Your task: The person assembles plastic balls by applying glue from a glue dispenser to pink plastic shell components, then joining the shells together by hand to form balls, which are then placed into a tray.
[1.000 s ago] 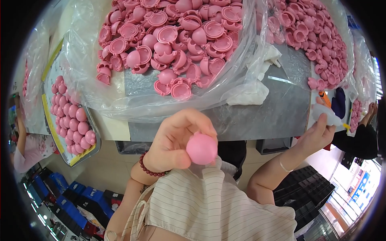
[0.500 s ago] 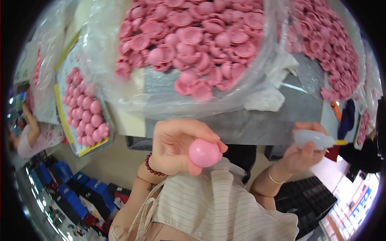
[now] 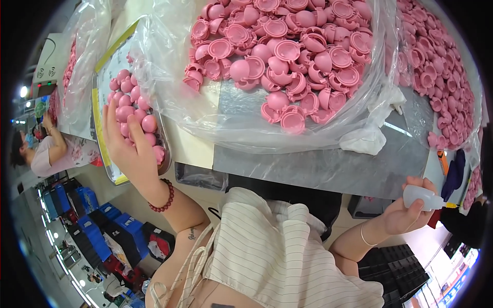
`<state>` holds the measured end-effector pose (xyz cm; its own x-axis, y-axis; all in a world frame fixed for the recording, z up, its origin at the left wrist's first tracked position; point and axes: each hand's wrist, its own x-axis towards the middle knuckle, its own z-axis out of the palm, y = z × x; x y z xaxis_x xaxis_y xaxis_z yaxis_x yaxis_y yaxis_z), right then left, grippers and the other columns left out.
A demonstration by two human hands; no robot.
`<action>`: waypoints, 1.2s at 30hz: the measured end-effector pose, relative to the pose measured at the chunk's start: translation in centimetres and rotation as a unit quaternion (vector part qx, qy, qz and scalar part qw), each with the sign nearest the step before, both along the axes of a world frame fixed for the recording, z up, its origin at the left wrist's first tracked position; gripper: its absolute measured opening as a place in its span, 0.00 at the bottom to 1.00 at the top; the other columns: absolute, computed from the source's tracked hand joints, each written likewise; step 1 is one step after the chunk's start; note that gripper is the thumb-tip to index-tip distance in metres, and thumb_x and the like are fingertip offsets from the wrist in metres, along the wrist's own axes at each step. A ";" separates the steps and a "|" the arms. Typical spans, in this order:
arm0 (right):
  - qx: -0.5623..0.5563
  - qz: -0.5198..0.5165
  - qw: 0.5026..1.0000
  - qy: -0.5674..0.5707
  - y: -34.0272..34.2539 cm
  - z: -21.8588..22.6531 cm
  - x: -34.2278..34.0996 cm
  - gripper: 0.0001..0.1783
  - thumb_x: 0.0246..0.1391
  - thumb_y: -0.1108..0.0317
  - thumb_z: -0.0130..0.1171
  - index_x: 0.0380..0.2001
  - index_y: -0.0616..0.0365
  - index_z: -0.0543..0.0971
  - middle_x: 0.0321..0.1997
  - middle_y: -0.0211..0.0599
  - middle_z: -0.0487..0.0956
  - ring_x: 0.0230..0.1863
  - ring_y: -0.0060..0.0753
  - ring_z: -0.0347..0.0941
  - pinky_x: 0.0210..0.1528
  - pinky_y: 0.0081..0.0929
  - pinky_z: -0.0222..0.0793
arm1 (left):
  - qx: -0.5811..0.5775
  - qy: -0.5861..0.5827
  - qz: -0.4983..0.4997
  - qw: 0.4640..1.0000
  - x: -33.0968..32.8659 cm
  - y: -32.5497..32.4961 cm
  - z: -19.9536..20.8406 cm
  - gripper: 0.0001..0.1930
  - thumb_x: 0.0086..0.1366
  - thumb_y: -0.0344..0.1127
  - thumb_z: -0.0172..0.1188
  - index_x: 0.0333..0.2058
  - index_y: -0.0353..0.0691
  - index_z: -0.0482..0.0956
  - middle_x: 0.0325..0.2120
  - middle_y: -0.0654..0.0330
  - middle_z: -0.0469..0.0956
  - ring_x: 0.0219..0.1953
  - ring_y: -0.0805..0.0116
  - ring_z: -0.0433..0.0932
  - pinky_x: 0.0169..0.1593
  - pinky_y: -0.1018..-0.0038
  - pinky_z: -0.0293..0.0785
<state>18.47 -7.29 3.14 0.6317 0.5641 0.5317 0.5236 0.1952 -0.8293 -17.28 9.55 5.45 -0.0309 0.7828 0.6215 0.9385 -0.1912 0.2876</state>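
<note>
Seen from the head camera, a workroom surrounds a grey tabletop (image 3: pixel 308 169), with blue and black bins (image 3: pixel 92 233) on the lower left, black crates (image 3: pixel 393 272) on the lower right, and another person (image 3: pixel 54 154) at the far left; a heap of pink half-shells (image 3: pixel 287 50) lies on clear plastic sheeting (image 3: pixel 251 138) across the table, a crumpled white cloth (image 3: pixel 363 140) just beside it; a yellow-edged tray (image 3: pixel 115 59) stands at the table's left end, and pink balls (image 3: pixel 149 123) sit clustered in it; the left hand (image 3: pixel 128 149) reaches over these balls with its fingers spread, though I cannot tell whether one is held beneath them; the right hand (image 3: pixel 408 213), well apart at the right, is wrapped around a translucent squeeze bottle (image 3: pixel 417 196), its yellow tip (image 3: pixel 450 205) pointing right; near it lie an orange tool (image 3: pixel 442 161) and a dark cloth (image 3: pixel 454 174).
</note>
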 end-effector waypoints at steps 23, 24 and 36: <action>0.016 0.153 0.975 0.159 0.5 1.1 -5.0 0.23 0.45 0.50 0.47 0.29 0.63 0.64 0.21 0.45 0.70 0.16 0.29 0.62 0.18 0.19 0.57 | -0.185 -0.372 -0.335 0.846 11.3 -4.4 0.4 0.04 0.47 0.21 0.56 0.25 0.32 0.73 0.22 0.55 0.75 0.26 0.69 0.73 0.29 0.79 0.68; -0.030 0.163 0.958 0.232 1.0 1.6 -6.2 0.24 0.45 0.48 0.47 0.28 0.62 0.64 0.21 0.46 0.70 0.15 0.29 0.63 0.17 0.18 0.58 | -0.185 -0.373 -0.334 0.846 11.4 -5.0 0.7 0.04 0.47 0.21 0.56 0.25 0.32 0.73 0.22 0.55 0.75 0.26 0.69 0.73 0.29 0.79 0.68; 0.061 0.386 0.833 0.391 1.3 0.7 -8.3 0.20 0.48 0.62 0.50 0.39 0.67 0.63 0.31 0.54 0.73 0.30 0.37 0.72 0.29 0.25 0.69 | -0.349 -0.470 -0.568 0.578 14.1 -7.0 -2.2 0.18 0.48 0.37 0.63 0.34 0.32 0.70 0.35 0.42 0.70 0.33 0.65 0.74 0.37 0.75 0.70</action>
